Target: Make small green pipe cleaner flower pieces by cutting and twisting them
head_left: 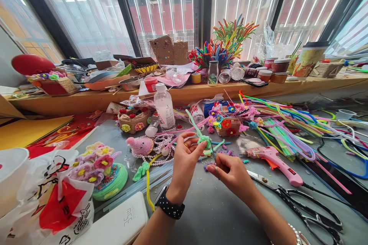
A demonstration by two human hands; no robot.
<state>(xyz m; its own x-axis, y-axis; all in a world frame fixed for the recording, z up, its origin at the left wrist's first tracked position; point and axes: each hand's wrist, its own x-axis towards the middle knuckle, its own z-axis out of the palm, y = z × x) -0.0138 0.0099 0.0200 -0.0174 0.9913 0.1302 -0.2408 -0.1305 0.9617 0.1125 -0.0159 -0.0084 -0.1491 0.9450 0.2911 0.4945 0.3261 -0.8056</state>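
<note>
Left of the left hand (185, 157), 1 flower bunch (103, 161) looks finished; that hand pinches a green pipe cleaner (203, 141), middle curled, loose ends seemingly unfinished; the right hand (234, 174) grips a thin tool (213, 151) beside it; right of that hand lies a pink glue gun (278, 163).

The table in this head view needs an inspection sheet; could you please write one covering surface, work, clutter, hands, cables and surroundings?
Surface: grey table, small scraps scattered on it.
Work: green fuzzy piece and thin metal tool, both held above the table.
Clutter: pink glue gun, black-handled scissors, bottle and many coloured pipe cleaners.
Hands: left hand grips the green fuzzy piece; right hand grips the thin metal tool.
Cables: black cord runs rightward from the glue gun's handle.
Surroundings: crowded ledge below windows.
</note>
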